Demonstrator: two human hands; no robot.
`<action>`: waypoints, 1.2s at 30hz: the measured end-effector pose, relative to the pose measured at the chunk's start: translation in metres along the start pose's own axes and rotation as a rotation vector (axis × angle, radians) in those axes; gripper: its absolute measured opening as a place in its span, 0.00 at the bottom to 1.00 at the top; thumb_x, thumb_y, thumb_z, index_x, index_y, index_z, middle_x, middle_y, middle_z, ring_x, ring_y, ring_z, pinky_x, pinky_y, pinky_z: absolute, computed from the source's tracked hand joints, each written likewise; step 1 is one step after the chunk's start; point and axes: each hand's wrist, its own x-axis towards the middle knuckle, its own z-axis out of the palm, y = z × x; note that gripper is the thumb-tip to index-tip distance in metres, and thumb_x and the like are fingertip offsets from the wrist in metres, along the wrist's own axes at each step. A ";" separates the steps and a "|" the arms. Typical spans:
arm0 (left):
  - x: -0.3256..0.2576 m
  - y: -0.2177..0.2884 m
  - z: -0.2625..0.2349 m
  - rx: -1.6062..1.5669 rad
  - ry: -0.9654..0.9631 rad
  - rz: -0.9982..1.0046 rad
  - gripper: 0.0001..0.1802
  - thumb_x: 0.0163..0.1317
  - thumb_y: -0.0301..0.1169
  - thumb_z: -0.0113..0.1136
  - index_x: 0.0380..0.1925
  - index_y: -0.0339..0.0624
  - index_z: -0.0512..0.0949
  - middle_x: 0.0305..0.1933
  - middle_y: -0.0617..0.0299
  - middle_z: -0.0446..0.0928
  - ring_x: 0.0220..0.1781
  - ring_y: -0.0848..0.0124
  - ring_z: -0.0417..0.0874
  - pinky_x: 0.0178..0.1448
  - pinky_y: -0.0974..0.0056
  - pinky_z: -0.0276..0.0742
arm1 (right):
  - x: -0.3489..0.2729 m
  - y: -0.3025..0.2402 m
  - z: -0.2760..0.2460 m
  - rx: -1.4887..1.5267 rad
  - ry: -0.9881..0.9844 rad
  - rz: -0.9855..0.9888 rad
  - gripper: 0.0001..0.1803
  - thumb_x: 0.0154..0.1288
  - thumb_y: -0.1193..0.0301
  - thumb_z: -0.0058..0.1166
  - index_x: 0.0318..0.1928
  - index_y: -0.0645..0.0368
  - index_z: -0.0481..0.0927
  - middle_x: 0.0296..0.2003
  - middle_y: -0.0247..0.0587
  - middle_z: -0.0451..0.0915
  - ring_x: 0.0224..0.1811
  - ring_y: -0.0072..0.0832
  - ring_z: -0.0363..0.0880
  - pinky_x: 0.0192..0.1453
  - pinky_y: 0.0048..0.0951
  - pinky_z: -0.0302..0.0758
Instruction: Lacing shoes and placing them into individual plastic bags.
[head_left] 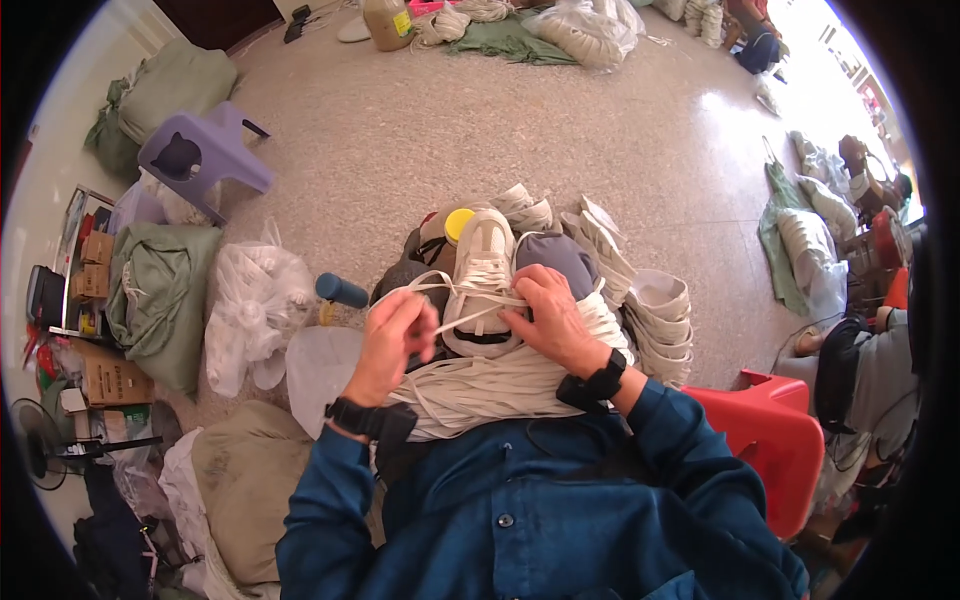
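Speckled beige floor (350,130) surrounds your lap (558,256), whose far edge bears a beige mesh sneaker (485,272); your left hand (392,332) and right hand (556,318) pinch its flat cream lace (462,320), presumably limp, best gripped near the tips.

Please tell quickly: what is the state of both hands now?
Left hand: curled, blurred; its grip cannot be told.
Right hand: closed, pinching white shoelace.

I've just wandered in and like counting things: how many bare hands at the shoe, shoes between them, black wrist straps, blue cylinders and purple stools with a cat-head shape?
Bare hands (left hand, right hand): 2
Shoe between them: 1
Black wrist straps: 2
Blue cylinder: 1
Purple stool: 1
Total: 7
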 end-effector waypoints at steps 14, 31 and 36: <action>-0.077 -0.024 -0.122 1.124 0.157 -0.113 0.16 0.64 0.36 0.55 0.25 0.33 0.75 0.22 0.53 0.77 0.27 0.63 0.80 0.35 0.59 0.73 | 0.001 -0.003 0.000 -0.019 -0.049 -0.023 0.15 0.52 0.68 0.65 0.34 0.63 0.75 0.46 0.46 0.76 0.52 0.45 0.72 0.63 0.45 0.64; 0.026 -0.040 0.019 1.188 0.173 0.565 0.17 0.56 0.27 0.65 0.45 0.38 0.74 0.42 0.51 0.76 0.44 0.52 0.79 0.47 0.55 0.76 | 0.001 -0.016 0.005 0.001 -0.024 0.039 0.18 0.55 0.72 0.62 0.47 0.60 0.76 0.52 0.47 0.75 0.61 0.47 0.70 0.68 0.47 0.61; 0.030 -0.048 0.017 1.199 0.243 0.732 0.10 0.58 0.25 0.63 0.40 0.36 0.77 0.39 0.50 0.78 0.38 0.54 0.81 0.42 0.56 0.76 | 0.013 -0.029 0.011 -0.083 -0.046 -0.156 0.09 0.55 0.74 0.60 0.38 0.58 0.81 0.56 0.49 0.72 0.64 0.50 0.67 0.69 0.50 0.59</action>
